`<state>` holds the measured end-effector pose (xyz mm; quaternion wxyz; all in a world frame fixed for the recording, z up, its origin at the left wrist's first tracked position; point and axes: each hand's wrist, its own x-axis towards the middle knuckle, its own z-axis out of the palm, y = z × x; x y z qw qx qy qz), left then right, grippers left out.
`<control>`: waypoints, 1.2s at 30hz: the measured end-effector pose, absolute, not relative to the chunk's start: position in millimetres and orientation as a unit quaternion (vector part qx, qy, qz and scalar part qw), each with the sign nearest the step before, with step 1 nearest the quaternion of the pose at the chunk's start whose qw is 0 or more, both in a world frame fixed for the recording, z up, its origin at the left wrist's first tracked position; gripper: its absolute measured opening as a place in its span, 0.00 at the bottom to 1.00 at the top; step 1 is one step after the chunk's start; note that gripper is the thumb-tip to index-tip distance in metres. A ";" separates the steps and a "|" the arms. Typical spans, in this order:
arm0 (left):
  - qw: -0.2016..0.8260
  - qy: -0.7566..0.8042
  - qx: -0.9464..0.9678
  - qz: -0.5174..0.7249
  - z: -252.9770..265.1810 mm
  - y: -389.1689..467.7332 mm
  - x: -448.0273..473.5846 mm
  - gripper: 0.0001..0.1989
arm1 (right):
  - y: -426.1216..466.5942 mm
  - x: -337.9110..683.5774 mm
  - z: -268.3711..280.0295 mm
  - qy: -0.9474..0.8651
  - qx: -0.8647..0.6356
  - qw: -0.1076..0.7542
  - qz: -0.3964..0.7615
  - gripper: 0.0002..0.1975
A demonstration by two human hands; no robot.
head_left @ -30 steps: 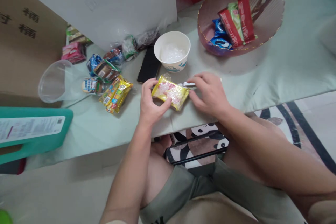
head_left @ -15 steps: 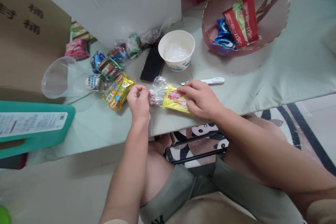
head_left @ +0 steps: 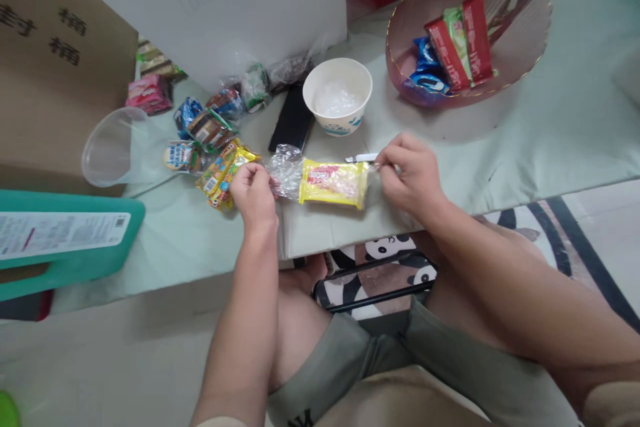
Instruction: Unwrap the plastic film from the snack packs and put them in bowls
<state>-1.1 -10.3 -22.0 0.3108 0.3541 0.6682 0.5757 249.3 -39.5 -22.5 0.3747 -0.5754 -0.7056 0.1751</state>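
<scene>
Now | my left hand [head_left: 254,195] and right hand [head_left: 413,172], fingertips closed, pinch clear wrap [head_left: 287,177] ends | uneven tugging might fling the yellow packet [head_left: 333,185]

seemingly a home: cloth-covered table [head_left: 500,157], snack bowl [head_left: 523,50]

Bench [head_left: 505,153], covered in pale green cloth [head_left: 185,240] (lightly creased); floor [head_left: 150,353], pale, crossed at right by a dark band [head_left: 595,260]; lighting soft.

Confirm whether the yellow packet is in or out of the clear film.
In, it appears: the film sticks out past both ends of the packet, the left hand pinching one end, the right hand the other.
</scene>
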 end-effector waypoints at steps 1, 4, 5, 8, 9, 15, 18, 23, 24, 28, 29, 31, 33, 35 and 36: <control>0.308 0.680 0.344 0.570 -21.9 -9.4 -3.3 0.03 | -36.9 254.2 -22.2 -0.690 -0.598 0.373 0.162 0.10; 0.308 0.707 0.327 0.546 -22.7 -8.1 -10.5 0.04 | -29.6 270.9 -21.7 -0.647 -0.667 0.355 0.109 0.11; 0.312 0.713 0.330 0.534 -23.2 -8.1 -12.5 0.04 | -28.1 276.0 -21.2 -0.633 -0.684 0.351 0.089 0.11; 0.330 0.723 0.362 0.487 -24.9 -9.1 -16.1 0.06 | -27.6 285.3 -17.7 -0.598 -0.718 0.353 0.044 0.13; 0.331 0.724 0.371 0.477 -25.6 -9.4 -16.4 0.07 | -28.6 285.6 -16.2 -0.591 -0.722 0.359 0.035 0.14; 0.307 0.624 0.495 0.521 -34.4 -7.9 -10.5 0.07 | -37.1 262.1 -14.2 -0.717 -0.609 0.329 0.083 0.14; 0.289 0.584 0.602 0.462 -39.7 -7.3 -5.6 0.12 | -37.3 250.5 -19.2 -0.741 -0.598 0.284 0.113 0.17; 0.271 0.562 0.670 0.403 -37.3 -10.9 -2.8 0.07 | -36.0 251.4 -20.2 -0.730 -0.606 0.290 0.122 0.09; 0.262 0.561 0.668 0.412 -35.6 -12.1 -3.2 0.07 | -36.3 252.8 -19.3 -0.729 -0.603 0.302 0.118 0.08; 0.159 0.561 0.662 0.471 -30.9 -18.9 -7.8 0.07 | -37.8 256.8 -17.1 -0.719 -0.593 0.353 0.084 0.07; 0.129 0.556 0.664 0.484 -30.2 -21.3 -9.4 0.06 | -38.2 257.5 -16.9 -0.717 -0.588 0.367 0.074 0.07; 0.093 0.532 0.674 0.504 -28.2 -27.4 -12.5 0.06 | -39.6 258.9 -15.9 -0.712 -0.578 0.394 0.060 0.06; 0.087 0.499 0.689 0.518 -24.5 -35.3 -14.1 0.05 | -42.3 260.4 -13.3 -0.708 -0.573 0.407 0.068 0.05; 0.078 0.472 0.706 0.522 -18.9 -45.0 -13.6 0.04 | -46.2 262.1 -9.2 -0.712 -0.564 0.407 0.102 0.04; 0.069 0.463 0.716 0.518 -15.9 -50.1 -12.8 0.04 | -48.2 263.1 -7.0 -0.716 -0.555 0.405 0.122 0.05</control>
